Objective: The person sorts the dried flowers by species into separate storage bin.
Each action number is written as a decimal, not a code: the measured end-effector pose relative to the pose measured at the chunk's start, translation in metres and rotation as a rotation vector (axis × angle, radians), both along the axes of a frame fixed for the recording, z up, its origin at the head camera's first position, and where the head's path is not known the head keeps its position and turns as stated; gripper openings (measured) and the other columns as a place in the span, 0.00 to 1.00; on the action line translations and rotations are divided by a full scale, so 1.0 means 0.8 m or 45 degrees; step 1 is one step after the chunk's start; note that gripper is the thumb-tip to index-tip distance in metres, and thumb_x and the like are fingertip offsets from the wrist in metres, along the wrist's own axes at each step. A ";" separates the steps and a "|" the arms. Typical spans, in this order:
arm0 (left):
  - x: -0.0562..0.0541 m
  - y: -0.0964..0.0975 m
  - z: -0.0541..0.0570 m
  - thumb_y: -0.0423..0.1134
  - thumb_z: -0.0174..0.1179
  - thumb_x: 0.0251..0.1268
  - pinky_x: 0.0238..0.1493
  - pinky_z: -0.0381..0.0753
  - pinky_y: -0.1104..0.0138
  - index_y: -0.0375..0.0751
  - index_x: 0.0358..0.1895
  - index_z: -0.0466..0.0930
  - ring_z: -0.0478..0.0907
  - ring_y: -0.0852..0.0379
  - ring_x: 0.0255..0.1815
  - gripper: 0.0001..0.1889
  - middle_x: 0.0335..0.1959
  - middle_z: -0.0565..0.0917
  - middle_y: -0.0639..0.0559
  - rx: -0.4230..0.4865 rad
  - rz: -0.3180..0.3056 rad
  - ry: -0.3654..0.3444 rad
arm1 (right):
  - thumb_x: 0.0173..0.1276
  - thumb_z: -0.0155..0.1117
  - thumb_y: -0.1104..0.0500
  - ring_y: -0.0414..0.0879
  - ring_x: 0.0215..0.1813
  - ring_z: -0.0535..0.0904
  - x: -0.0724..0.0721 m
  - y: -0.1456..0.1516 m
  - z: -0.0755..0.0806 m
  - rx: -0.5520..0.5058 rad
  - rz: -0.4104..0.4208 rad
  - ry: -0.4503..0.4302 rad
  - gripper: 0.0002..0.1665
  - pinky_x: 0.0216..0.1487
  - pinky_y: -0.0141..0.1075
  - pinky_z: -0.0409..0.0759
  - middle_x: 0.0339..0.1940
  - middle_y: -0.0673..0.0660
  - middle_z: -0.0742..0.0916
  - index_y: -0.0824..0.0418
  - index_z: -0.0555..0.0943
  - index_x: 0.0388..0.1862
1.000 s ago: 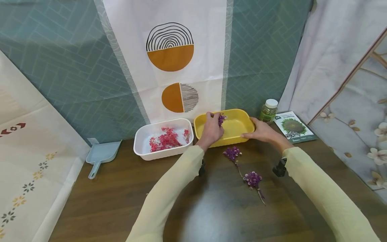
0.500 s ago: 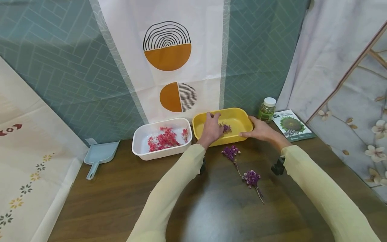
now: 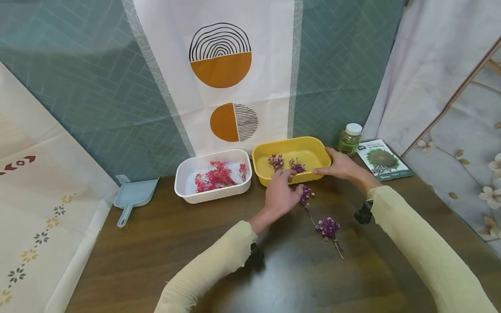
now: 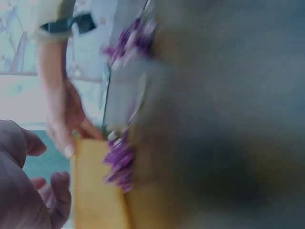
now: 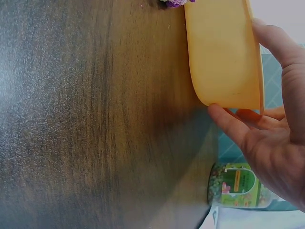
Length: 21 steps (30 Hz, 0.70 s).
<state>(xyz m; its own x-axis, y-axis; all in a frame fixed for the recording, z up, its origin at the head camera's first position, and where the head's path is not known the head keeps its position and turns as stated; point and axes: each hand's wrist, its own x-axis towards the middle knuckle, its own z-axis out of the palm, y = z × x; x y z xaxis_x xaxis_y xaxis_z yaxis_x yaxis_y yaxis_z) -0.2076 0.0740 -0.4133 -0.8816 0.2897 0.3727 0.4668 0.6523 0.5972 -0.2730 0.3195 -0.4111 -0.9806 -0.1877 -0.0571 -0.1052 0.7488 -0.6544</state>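
My left hand (image 3: 282, 193) hovers just in front of the yellow plastic tray (image 3: 325, 153), beside a purple dried flower sprig (image 3: 306, 195) on the table. In the left wrist view, a gap shows between its thumb and loosely bent fingers, with nothing held. My right hand (image 3: 342, 166) grips the tray's right end; in the right wrist view, thumb and fingers (image 5: 228, 125) hold the wall near a corner. Inside the tray lie two purple flower sprigs, one left (image 3: 276, 161) and one right (image 3: 297, 165). Another purple sprig (image 3: 328, 228) lies nearer me on the table.
A white tray (image 3: 184, 184) with pink-red dried flowers (image 3: 217, 176) stands left of the yellow one. Farther left lies a light-blue dustpan (image 3: 135, 193). Behind my right hand are a white-lidded jar (image 3: 349, 140) and a sunflower-printed packet (image 3: 381, 158). Cloth hangs behind the table.
My left hand let go of a purple sprig inside the yellow tray, then came back toward me over the tray's front edge to the sprig on the table. My right hand stays on the tray.
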 end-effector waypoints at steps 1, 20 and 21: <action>0.008 -0.001 -0.007 0.43 0.71 0.58 0.37 0.79 0.63 0.39 0.55 0.82 0.77 0.54 0.38 0.22 0.43 0.79 0.48 -0.002 0.018 -0.054 | 0.62 0.73 0.41 0.61 0.51 0.75 0.001 0.001 0.000 0.003 0.000 -0.002 0.61 0.58 0.57 0.74 0.58 0.73 0.77 0.73 0.52 0.77; 0.025 0.030 -0.055 0.58 0.75 0.50 0.42 0.80 0.52 0.50 0.70 0.70 0.78 0.47 0.43 0.43 0.54 0.70 0.43 -0.134 0.250 -0.388 | 0.63 0.72 0.41 0.63 0.55 0.74 0.001 0.001 -0.002 0.001 -0.002 -0.017 0.60 0.62 0.60 0.71 0.62 0.74 0.74 0.72 0.51 0.78; 0.025 0.031 -0.055 0.59 0.75 0.49 0.41 0.81 0.53 0.50 0.70 0.70 0.78 0.48 0.43 0.43 0.54 0.70 0.43 -0.148 0.260 -0.388 | 0.64 0.72 0.42 0.63 0.55 0.74 0.001 0.000 -0.002 0.003 -0.001 -0.015 0.60 0.63 0.60 0.71 0.63 0.74 0.74 0.72 0.51 0.78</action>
